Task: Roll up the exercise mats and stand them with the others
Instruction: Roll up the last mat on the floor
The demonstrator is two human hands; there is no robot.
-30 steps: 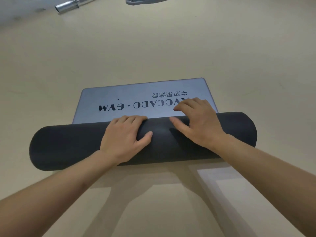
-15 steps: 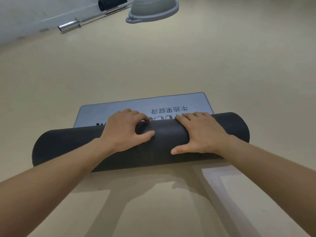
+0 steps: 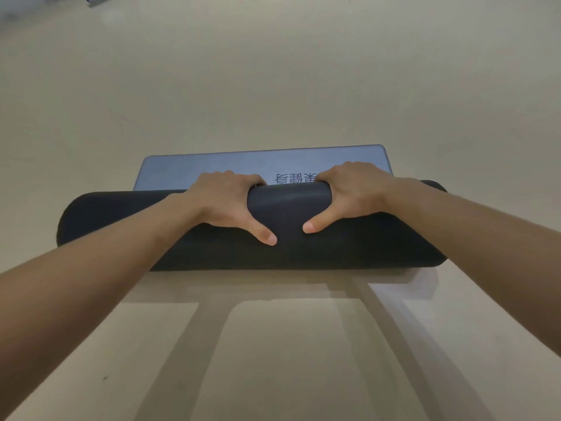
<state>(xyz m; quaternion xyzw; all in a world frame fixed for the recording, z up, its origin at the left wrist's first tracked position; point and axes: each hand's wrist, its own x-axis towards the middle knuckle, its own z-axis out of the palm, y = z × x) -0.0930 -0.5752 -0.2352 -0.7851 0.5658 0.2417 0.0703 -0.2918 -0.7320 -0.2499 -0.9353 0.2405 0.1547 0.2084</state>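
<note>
A thick dark roll of exercise mat lies across the beige floor in front of me. A short grey flat strip of the same mat, printed with dark characters, still lies unrolled beyond it. My left hand grips the top of the roll left of centre, fingers curled over its far side, thumb on the near face. My right hand grips it right of centre the same way. The fingertips of both hands are hidden behind the roll.
Bare beige floor spreads on all sides. Shadows of my arms and lighter patches fall on the floor near me. A pale wall base and a dark edge show at the far top left corner.
The roll has advanced over the flat strip, covering the large lettering. Both hands shifted from lying on top to wrapping over the far side. The view tilted down; barbell and grey base left the frame.
</note>
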